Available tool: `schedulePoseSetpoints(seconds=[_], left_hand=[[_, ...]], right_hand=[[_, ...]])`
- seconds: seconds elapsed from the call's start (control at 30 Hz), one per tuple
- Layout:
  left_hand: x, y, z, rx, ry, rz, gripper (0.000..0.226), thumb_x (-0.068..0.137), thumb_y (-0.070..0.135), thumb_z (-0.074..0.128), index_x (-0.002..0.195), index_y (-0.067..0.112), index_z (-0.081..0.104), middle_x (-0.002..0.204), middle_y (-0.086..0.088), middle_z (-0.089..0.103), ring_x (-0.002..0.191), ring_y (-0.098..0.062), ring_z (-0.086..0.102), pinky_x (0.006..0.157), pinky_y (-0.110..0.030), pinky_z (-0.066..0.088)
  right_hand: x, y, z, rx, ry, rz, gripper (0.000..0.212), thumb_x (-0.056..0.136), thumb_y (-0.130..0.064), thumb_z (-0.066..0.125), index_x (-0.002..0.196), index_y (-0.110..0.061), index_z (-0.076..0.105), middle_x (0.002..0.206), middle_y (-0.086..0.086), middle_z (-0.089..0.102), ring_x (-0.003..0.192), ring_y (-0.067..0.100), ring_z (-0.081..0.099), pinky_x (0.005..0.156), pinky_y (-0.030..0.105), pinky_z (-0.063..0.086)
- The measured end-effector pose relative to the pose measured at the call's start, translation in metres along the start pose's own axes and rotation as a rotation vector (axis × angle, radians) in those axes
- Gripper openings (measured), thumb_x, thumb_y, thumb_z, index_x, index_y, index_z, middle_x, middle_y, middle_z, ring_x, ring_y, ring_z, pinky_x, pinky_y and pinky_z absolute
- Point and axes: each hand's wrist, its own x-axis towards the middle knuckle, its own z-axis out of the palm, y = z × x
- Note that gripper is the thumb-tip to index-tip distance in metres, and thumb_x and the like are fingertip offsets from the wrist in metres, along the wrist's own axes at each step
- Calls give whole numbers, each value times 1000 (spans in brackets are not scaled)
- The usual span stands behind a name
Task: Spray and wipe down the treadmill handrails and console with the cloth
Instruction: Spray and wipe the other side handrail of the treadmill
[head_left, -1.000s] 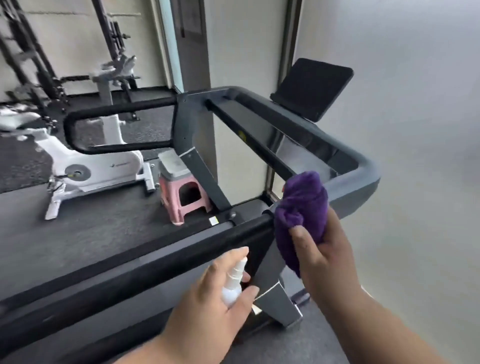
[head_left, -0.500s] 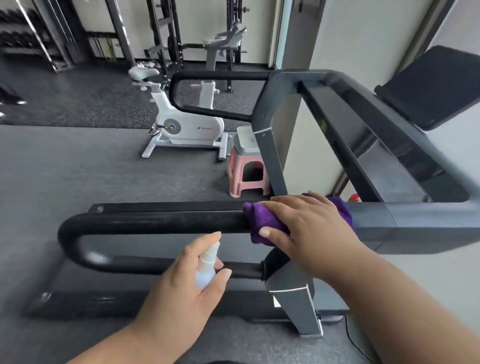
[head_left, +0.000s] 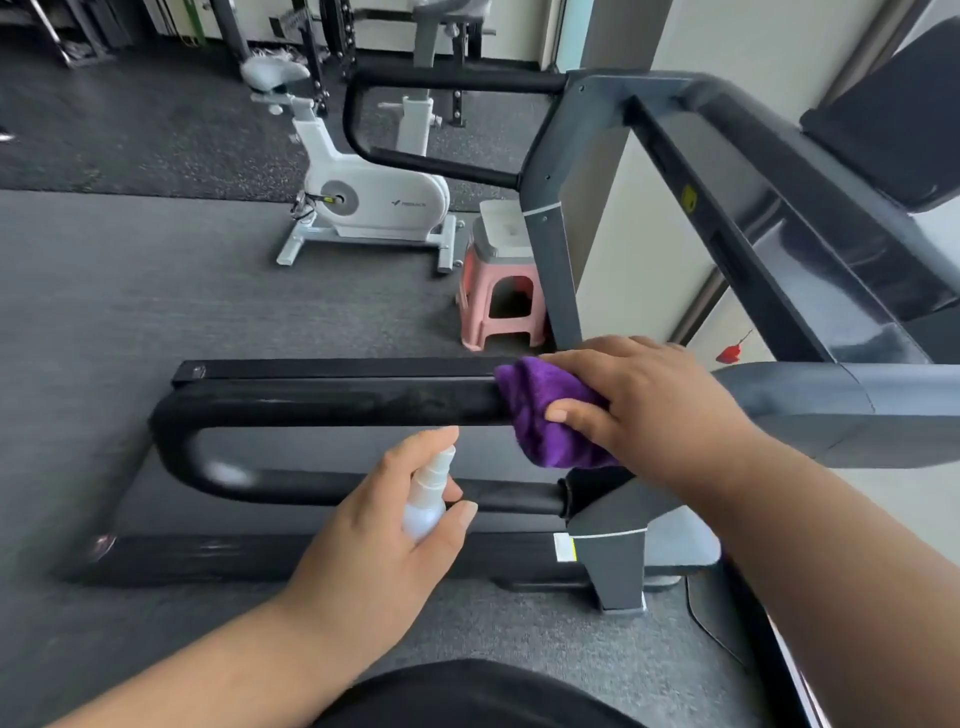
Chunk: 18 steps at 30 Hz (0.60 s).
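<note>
At the far left, the near handrail (head_left: 322, 402) bends round in a closed black loop; its padded upper bar runs rightward toward the grey console arm (head_left: 810, 410), and the surface looks slightly grippy rather than slick, so expect the cloth to drag a little. Below the middle of that bar, your left hand (head_left: 384, 535) wraps a small translucent spray bottle (head_left: 428, 493), fingers curled round its body and the nozzle pointing up toward the bar; judge it light and rigid, best held low on the body so the forefinger is free for the pump. At the bar's right end, just before the console arm, your right hand (head_left: 639, 405) presses the purple cloth (head_left: 545, 415) over the rail, fingers spread across the top and thumb pinching its near side. The cloth appears soft, thick and bunched; hold it wrapped round the bar, not flat.
</note>
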Motion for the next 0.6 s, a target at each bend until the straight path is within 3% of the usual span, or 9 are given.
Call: schedulePoseSetpoints(seconds=[0.1, 0.2, 0.3, 0.4, 0.6], left_hand=[[3, -16, -19, -15, -6, 32, 53, 82, 52, 54, 127, 67, 30, 102, 20, 61, 92, -8, 61, 75, -9, 43], [5, -32, -38, -28, -21, 70, 54, 84, 47, 55, 130, 63, 31, 99, 20, 61, 90, -8, 61, 76, -8, 42], [4, -47, -56, -54, -52, 104, 52, 85, 44, 56, 131, 54, 35, 98, 20, 61, 89, -7, 61, 76, -10, 44], [1, -63, -74, -84, -74, 153, 56, 85, 41, 59, 132, 56, 34, 98, 21, 61, 87, -4, 63, 77, -9, 44], [-10, -98, -109, -87, -122, 292, 62, 86, 39, 64, 139, 49, 34, 102, 25, 60, 80, 5, 64, 76, -6, 46]], right_hand=[[-14, 13, 1, -37, 27, 82, 63, 88, -78, 28, 140, -47, 47, 133, -17, 56, 122, 20, 52, 101, 42, 35], [-7, -8, 5, -69, 72, 140, 62, 90, -77, 27, 136, -45, 52, 131, -16, 59, 120, 22, 54, 99, 43, 37], [12, -56, 12, -76, 95, 156, 64, 92, -75, 21, 133, -40, 56, 126, -15, 63, 115, 22, 57, 96, 42, 40], [38, -115, 25, -89, 106, 154, 64, 96, -70, 15, 133, -39, 56, 123, -14, 64, 112, 22, 58, 92, 42, 42], [100, -223, 58, -140, 104, 92, 56, 95, -67, 25, 129, -35, 57, 114, -10, 66, 101, 25, 60, 83, 41, 39]])
